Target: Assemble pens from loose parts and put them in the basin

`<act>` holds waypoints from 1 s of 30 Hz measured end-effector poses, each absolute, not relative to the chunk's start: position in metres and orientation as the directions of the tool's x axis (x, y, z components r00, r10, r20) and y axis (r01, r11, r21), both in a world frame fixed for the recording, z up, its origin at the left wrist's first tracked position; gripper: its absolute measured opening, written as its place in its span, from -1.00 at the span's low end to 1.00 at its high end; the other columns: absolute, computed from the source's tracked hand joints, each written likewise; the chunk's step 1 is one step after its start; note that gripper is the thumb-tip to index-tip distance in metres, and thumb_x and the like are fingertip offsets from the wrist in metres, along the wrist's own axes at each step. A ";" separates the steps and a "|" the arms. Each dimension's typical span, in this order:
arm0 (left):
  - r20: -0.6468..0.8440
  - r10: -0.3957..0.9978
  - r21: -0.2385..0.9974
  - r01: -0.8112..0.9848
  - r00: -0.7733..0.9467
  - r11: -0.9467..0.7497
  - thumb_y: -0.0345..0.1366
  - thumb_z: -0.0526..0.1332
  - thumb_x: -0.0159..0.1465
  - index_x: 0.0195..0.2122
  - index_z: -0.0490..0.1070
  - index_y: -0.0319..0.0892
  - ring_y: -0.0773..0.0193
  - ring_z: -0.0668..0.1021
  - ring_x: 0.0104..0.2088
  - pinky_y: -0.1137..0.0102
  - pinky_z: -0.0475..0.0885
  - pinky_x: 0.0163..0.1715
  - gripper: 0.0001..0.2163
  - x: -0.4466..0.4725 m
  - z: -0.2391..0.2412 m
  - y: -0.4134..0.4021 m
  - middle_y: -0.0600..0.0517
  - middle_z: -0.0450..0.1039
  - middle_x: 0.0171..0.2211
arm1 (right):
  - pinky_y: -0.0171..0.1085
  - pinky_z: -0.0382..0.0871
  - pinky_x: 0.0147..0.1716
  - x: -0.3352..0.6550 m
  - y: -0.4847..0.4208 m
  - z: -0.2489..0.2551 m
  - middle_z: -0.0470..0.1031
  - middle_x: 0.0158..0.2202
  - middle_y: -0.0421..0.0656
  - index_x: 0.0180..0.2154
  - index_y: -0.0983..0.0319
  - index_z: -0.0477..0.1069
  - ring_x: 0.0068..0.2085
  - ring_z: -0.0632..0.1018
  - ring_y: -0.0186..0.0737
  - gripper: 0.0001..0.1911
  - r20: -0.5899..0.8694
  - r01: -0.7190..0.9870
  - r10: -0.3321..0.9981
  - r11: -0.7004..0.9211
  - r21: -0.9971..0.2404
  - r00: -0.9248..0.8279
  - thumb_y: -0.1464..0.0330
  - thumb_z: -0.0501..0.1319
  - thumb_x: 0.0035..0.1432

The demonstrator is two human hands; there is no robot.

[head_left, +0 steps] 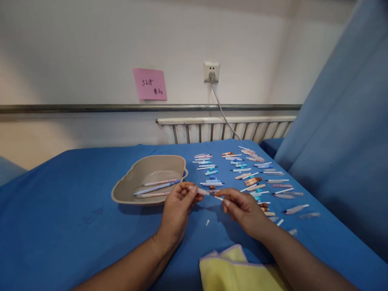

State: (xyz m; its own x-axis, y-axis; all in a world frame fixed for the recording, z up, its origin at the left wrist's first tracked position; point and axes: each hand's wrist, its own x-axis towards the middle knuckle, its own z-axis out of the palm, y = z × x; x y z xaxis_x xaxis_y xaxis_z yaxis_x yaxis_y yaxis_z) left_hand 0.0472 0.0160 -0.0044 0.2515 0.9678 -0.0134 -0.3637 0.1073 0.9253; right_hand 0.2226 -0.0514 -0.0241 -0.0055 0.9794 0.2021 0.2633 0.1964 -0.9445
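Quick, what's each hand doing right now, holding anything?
Left hand: closed, pinching a pale pen barrel at its fingertips.
Right hand: closed, pinching a thin white refill next to that barrel.

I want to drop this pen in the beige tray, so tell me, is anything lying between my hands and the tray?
Nothing visible does. The pen is held between the left hand and right hand, and only bare blue cloth separates the left hand from the tray. The loose parts lie on the right.
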 end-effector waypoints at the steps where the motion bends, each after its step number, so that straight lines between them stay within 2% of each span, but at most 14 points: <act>1: -0.011 0.967 0.929 -0.355 0.254 0.104 -0.31 0.35 0.06 -0.29 0.35 -0.22 0.41 0.51 -0.46 0.51 0.45 -0.37 -0.77 0.047 -0.005 0.016 0.12 0.47 -0.46 | -0.40 0.19 -0.56 0.223 -0.051 -0.025 0.35 -0.49 -0.26 -0.07 0.19 0.40 -0.56 0.30 -0.41 -0.72 0.211 0.268 0.977 0.206 -0.941 -0.009 0.39 0.04 0.21; 6: 0.012 0.963 0.955 -0.289 0.270 0.069 -0.30 0.35 0.05 -0.31 0.35 -0.22 0.38 0.51 -0.47 0.49 0.45 -0.41 -0.77 0.049 -0.005 0.016 0.12 0.45 -0.48 | -0.39 0.18 -0.54 0.223 -0.051 -0.022 0.38 -0.52 -0.28 -0.08 0.18 0.35 -0.56 0.32 -0.38 -0.75 0.233 0.319 0.972 0.224 -0.921 -0.007 0.40 0.04 0.21; 9: 0.026 0.953 0.969 -0.242 0.301 0.050 -0.30 0.35 0.04 -0.36 0.35 -0.22 0.37 0.51 -0.47 0.48 0.44 -0.42 -0.79 0.050 -0.003 0.014 0.11 0.44 -0.50 | -0.37 0.17 -0.53 0.225 -0.052 -0.016 0.40 -0.56 -0.30 -0.08 0.18 0.30 -0.57 0.34 -0.35 -0.77 0.241 0.412 0.970 0.217 -0.885 0.007 0.39 0.02 0.23; 12: 0.008 0.932 0.980 -0.190 0.361 0.065 -0.31 0.37 0.01 -0.41 0.36 -0.23 0.40 0.49 -0.50 0.50 0.43 -0.43 -0.79 0.052 -0.004 0.009 0.12 0.43 -0.52 | -0.35 0.14 -0.53 0.229 -0.054 -0.010 0.39 -0.61 -0.31 -0.17 0.18 0.32 -0.58 0.36 -0.33 -0.83 0.250 0.526 0.968 0.214 -0.823 -0.002 0.37 0.01 0.24; 14: -0.029 0.914 0.978 -0.178 0.405 0.110 -0.32 0.39 0.00 -0.42 0.36 -0.23 0.40 0.49 -0.51 0.51 0.43 -0.43 -0.78 0.053 -0.005 0.006 0.12 0.43 -0.53 | -0.36 0.14 -0.54 0.230 -0.055 -0.008 0.36 -0.63 -0.32 -0.23 0.18 0.32 -0.59 0.36 -0.33 -0.86 0.245 0.540 0.969 0.207 -0.816 -0.001 0.37 0.00 0.24; 22: -0.139 0.879 0.936 -0.229 0.456 0.267 -0.34 0.37 0.04 -0.36 0.37 -0.25 0.41 0.52 -0.47 0.51 0.45 -0.38 -0.79 0.053 -0.009 0.005 0.07 0.48 -0.49 | -0.36 0.04 -0.61 0.226 -0.048 -0.026 0.18 -0.66 -0.36 -0.26 0.19 0.32 -0.63 0.20 -0.36 -0.87 0.179 0.350 0.983 0.156 -0.924 0.036 0.32 0.04 0.22; 30: -0.131 0.879 0.908 -0.300 0.458 0.292 -0.33 0.35 0.09 -0.34 0.38 -0.22 0.40 0.54 -0.44 0.56 0.44 -0.47 -0.82 0.046 0.001 0.009 0.04 0.50 -0.36 | -0.36 0.06 -0.56 0.226 -0.041 -0.029 0.25 -0.62 -0.31 -0.31 0.24 0.39 -0.57 0.26 -0.37 -0.76 0.102 0.115 0.995 0.100 -0.988 0.009 0.20 0.11 0.16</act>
